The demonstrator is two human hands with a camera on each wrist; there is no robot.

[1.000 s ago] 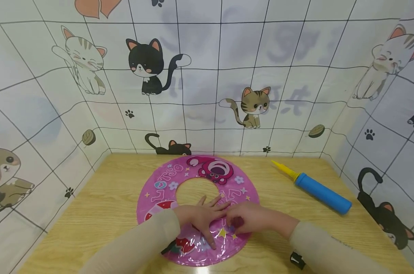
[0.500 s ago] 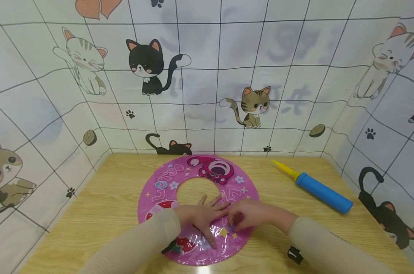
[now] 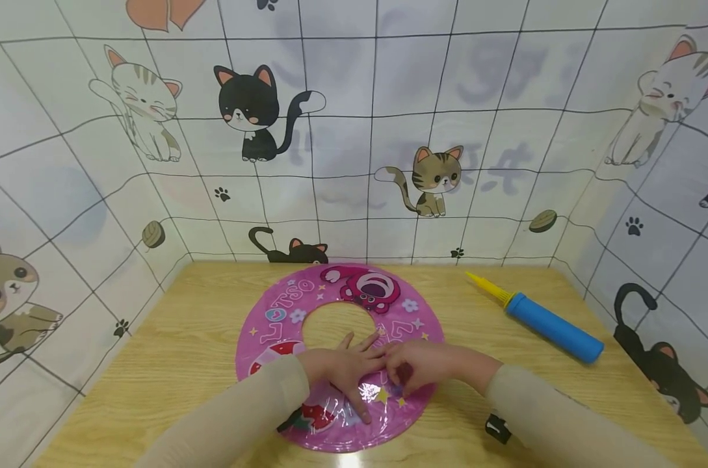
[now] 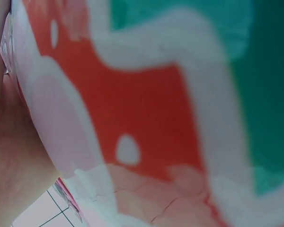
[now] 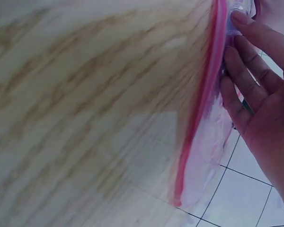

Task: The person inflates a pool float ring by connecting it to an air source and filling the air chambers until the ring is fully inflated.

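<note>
A pink swim ring [image 3: 272, 312] with a bear print lies on the table in the head view, inflated enough to look glossy and smooth. Across its near right part my left hand [image 3: 354, 372] rests with fingers spread. Just right of it, my right hand [image 3: 426, 365] has thumb and fingertips curled at a small bluish air valve [image 3: 396, 390]. In the right wrist view, thumb and fingers of the right hand [image 5: 265, 90] pinch at the clear valve [image 5: 234, 20]. The left wrist view is filled by the ring's printed film [image 4: 142, 109], with part of the left hand [image 4: 14, 151] at the edge.
A blue hand pump [image 3: 555, 328] with a yellow nozzle lies on the right of the wooden table [image 3: 196, 338]. Walls with printed cats [image 3: 248, 110] enclose the table behind and at both sides. A small black object [image 3: 497, 429] shows beside the right sleeve.
The right hand and its sleeve shift slightly, with fingertips staying at the valve. The left hand stays spread on the ring. The pump has not moved.
</note>
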